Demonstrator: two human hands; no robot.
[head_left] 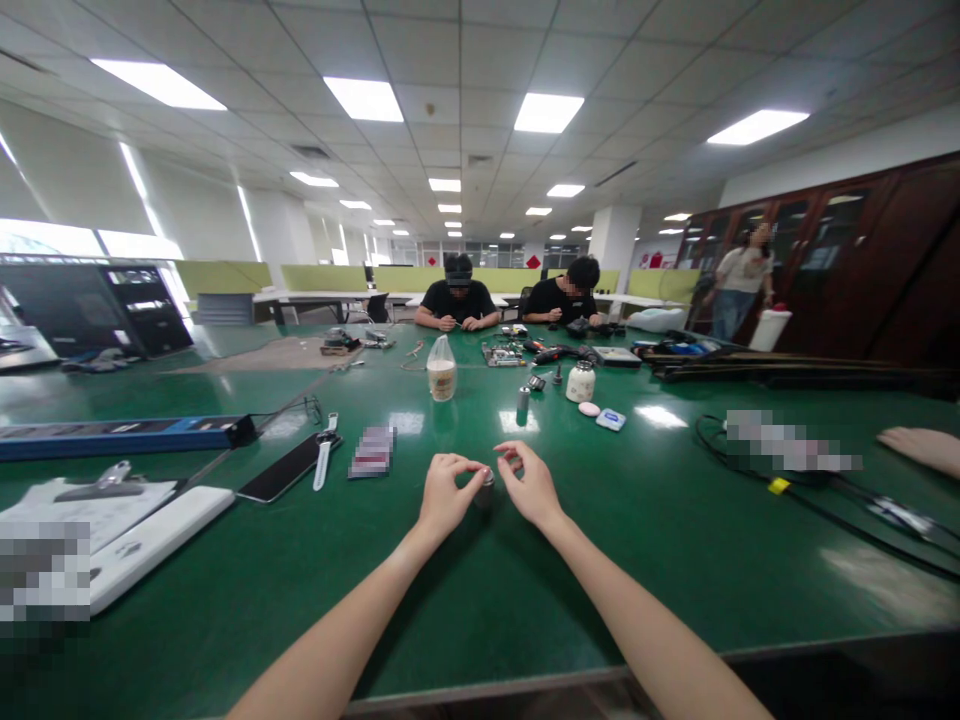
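Both my hands meet over the middle of the green table [525, 590]. My left hand [444, 492] has its fingers curled and pinched around a small dark, metallic cylindrical object [486, 487] standing on the table. My right hand [529, 482] is curled too, its fingertips pinching at the top of the same object. The object is mostly hidden between the two hands, so I cannot make out what it is.
To the left lie a black phone [286, 468], a white-strapped watch [325, 453], a white board [154, 540] and a clipboard [97, 492]. Ahead stand a bagged cup [442, 372], a white jar [580, 382] and small tools. Black cables [825, 495] run on the right, where another person's hand [921, 447] rests. Two people sit across the table.
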